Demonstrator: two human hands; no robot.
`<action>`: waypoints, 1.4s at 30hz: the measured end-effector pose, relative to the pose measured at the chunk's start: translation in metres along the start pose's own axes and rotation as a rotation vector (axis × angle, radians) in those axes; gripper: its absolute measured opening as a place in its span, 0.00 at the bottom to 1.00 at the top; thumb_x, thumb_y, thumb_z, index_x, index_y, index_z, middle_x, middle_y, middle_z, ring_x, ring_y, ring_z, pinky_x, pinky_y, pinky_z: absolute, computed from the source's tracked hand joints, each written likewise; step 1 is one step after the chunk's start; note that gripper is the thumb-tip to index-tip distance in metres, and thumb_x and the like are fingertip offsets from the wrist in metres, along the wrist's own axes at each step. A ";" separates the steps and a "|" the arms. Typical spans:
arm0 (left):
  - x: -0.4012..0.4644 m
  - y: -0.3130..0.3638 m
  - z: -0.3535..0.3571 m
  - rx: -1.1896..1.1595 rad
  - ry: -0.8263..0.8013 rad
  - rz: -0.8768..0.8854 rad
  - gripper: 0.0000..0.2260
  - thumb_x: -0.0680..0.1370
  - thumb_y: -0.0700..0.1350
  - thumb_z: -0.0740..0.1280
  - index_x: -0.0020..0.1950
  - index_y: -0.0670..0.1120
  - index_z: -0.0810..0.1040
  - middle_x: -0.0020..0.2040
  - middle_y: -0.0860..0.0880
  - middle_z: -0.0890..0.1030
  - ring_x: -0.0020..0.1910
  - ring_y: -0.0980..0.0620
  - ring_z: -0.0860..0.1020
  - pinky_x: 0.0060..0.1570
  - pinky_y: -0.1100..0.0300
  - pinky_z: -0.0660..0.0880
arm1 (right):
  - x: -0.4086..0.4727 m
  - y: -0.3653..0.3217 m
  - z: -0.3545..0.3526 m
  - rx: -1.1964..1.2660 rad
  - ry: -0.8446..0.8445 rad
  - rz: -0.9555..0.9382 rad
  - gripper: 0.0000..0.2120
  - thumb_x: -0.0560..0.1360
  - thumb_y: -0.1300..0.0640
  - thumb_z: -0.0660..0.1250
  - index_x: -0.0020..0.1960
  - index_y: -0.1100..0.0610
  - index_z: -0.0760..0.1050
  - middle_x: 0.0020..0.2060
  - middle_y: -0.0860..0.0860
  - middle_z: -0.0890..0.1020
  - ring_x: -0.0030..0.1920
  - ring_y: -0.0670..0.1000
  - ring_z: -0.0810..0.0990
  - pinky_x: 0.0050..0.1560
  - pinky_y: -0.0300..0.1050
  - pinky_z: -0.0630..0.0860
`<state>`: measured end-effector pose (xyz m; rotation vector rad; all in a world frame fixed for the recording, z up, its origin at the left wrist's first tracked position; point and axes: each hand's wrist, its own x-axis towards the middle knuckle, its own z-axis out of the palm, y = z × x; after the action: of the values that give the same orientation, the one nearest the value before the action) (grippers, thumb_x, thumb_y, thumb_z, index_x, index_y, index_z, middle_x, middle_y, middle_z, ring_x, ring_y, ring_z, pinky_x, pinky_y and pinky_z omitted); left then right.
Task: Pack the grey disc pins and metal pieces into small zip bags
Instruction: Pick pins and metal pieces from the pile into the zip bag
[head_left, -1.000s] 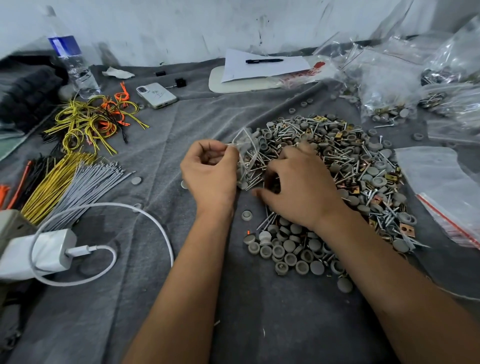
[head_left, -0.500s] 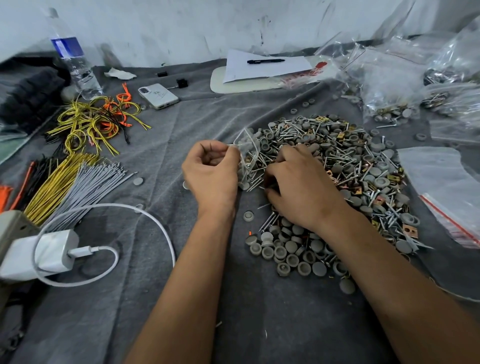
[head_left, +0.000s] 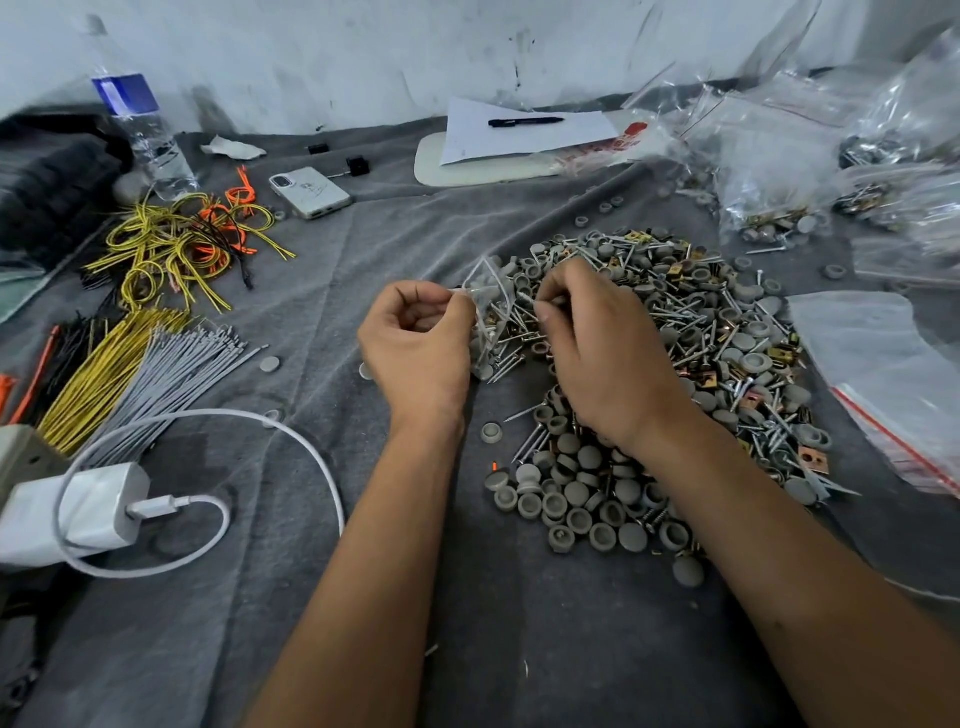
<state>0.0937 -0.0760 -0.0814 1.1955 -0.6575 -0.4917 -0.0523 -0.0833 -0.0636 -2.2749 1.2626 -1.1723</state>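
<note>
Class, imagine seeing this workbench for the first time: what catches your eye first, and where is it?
The big heap of grey discs, screws and metal clips right of centre dominates. At its left edge, the left hand pinches a small clear bag while the right hand brings a screw to it. Far left lie bright yellow and orange wires.

Soft, even light fills the scene, perhaps from overhead, though no lamp shows. Shadows are faint: a thin dark band lies under the forearms on the grey cloth (head_left: 493, 623). The clear bags (head_left: 769, 156) at upper right throw white glare and look washed out. The wide lens bends the edges, so the bottle (head_left: 140, 130) leans inward. The centre is fairly sharp; the screw pile (head_left: 727, 353) stays readable, while the corners smear and the wall (head_left: 363, 52) looks slightly hazy.
</note>
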 end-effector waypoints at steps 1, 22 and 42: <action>0.000 0.000 0.000 0.003 -0.006 0.001 0.09 0.70 0.36 0.74 0.38 0.48 0.79 0.34 0.47 0.81 0.33 0.51 0.77 0.33 0.62 0.75 | 0.000 0.001 0.000 0.022 0.017 0.017 0.02 0.83 0.59 0.64 0.53 0.58 0.74 0.44 0.49 0.79 0.44 0.49 0.78 0.45 0.43 0.75; -0.010 0.003 0.004 -0.007 -0.303 -0.023 0.11 0.73 0.30 0.73 0.40 0.44 0.78 0.32 0.50 0.80 0.30 0.55 0.75 0.32 0.64 0.74 | 0.001 0.008 0.000 0.084 0.173 -0.158 0.07 0.73 0.63 0.77 0.51 0.57 0.86 0.46 0.49 0.87 0.46 0.42 0.84 0.49 0.36 0.81; 0.002 0.009 -0.005 -0.292 -0.131 -0.234 0.12 0.76 0.30 0.71 0.38 0.43 0.76 0.30 0.48 0.78 0.27 0.56 0.74 0.28 0.66 0.71 | 0.007 0.021 -0.013 0.009 0.321 0.126 0.06 0.78 0.59 0.73 0.55 0.57 0.84 0.47 0.48 0.86 0.44 0.43 0.81 0.47 0.27 0.75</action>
<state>0.0987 -0.0716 -0.0734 0.9720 -0.5371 -0.8399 -0.0721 -0.0992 -0.0638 -2.0223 1.4833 -1.5347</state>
